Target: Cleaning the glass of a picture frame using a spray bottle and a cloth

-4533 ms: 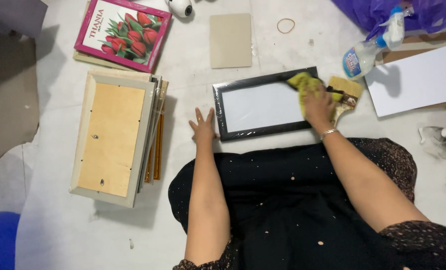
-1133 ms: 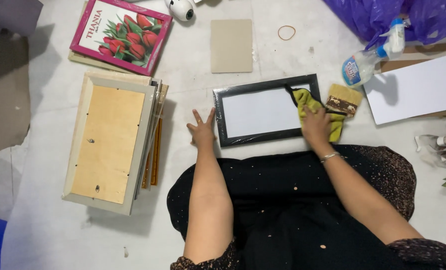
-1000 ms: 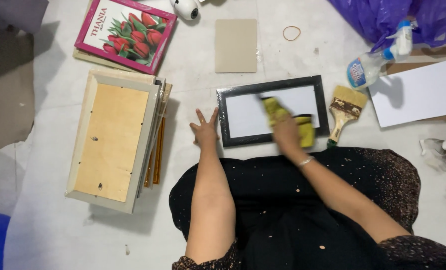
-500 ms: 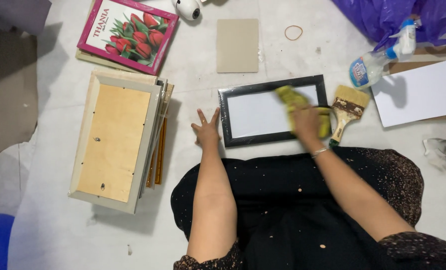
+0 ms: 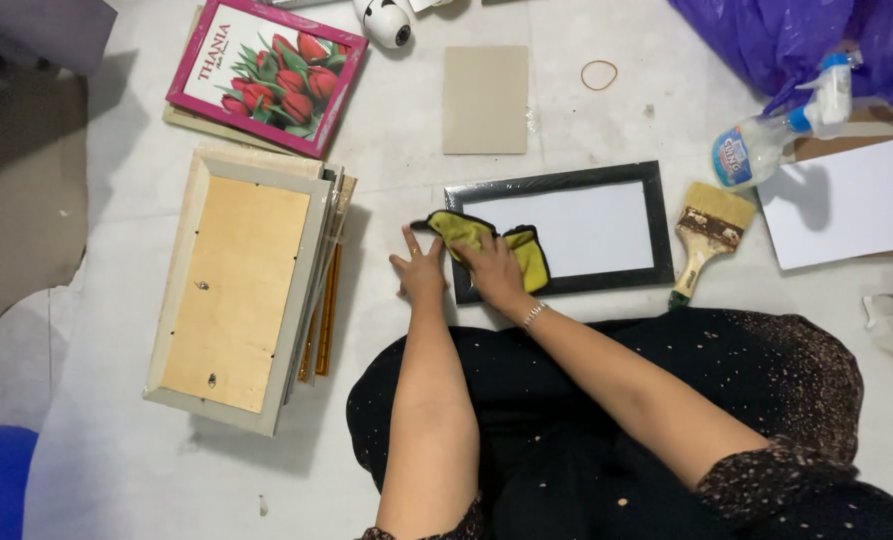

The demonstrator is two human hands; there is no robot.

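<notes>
Pale grey floor (image 5: 586, 120) filling the view from above, scattered with frames and cleaning things.

Lying flat at the middle: a black picture frame (image 5: 556, 232) with a white centre, long side running left to right.

Pressing down on the frame's left end: the right hand (image 5: 493, 272), fingers spread over a yellow cloth (image 5: 486, 240). Grip lying broad and flat on the cloth rather than curling tight around it; cloth bunching under and beyond the fingertips, covering the frame's left edge and lower left corner.

Resting just beside the frame's left end: the left hand (image 5: 421, 272), palm down on the floor, fingers splayed, holding nothing, fingertips nearly touching the cloth.

Lying just right of the frame: a wide paintbrush (image 5: 704, 232) with pale bristles, handle pointing toward the person.

Lying farther right, near the top: a spray bottle (image 5: 778, 128) on its side, next to a white sheet (image 5: 851, 205) and a purple plastic bag (image 5: 776, 40).

Sitting above the frame: a beige card (image 5: 484, 98) and a rubber band (image 5: 598, 74).

Stacking up at the left: wooden frames (image 5: 241, 290), backs up, with a pink-edged picture of red tulips (image 5: 266, 75) above them.

Filling the bottom: black speckled clothing (image 5: 616, 420) over the person's lap.
</notes>
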